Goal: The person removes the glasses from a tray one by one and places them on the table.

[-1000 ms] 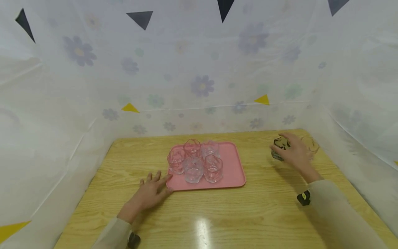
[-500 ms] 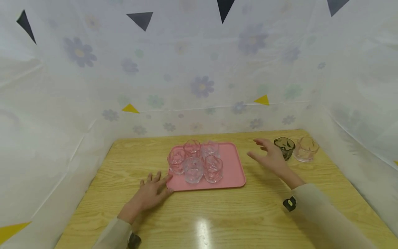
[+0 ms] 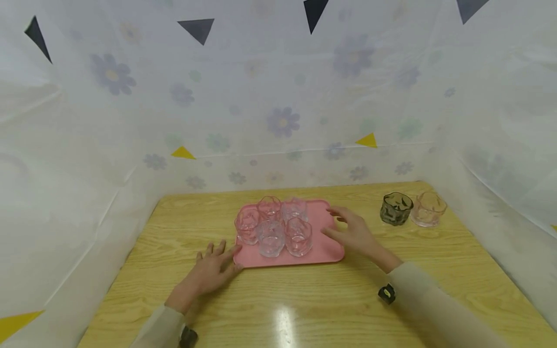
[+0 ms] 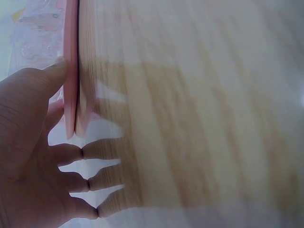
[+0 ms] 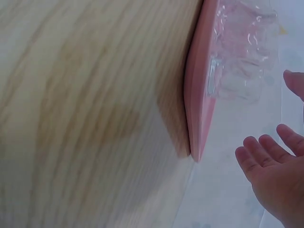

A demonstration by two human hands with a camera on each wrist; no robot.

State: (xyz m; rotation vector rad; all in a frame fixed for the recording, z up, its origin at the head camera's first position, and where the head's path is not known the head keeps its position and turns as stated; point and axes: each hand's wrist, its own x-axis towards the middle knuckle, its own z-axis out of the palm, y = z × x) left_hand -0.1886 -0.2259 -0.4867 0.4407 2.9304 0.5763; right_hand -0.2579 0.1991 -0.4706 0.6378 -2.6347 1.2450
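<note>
One wood tbl [image 3: 339, 309], floral backdrop [image 3: 243, 96]; L fingers [image 4: 65, 154] spread, touching tray [image 3: 319, 247]; R fingers [image 5: 259, 151] apart, empty.

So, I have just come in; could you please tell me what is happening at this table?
A person is working with bare hands around a pink rectangular tray. The left hand touches its near left corner, with fingers spread. The right hand is at its right end, open and holding nothing. Five wavy-rimmed glass cups stand grouped toward the tray's left. A dark smoky glass cup and a pale pinkish one stand off it, at the right of the wooden table.
</note>
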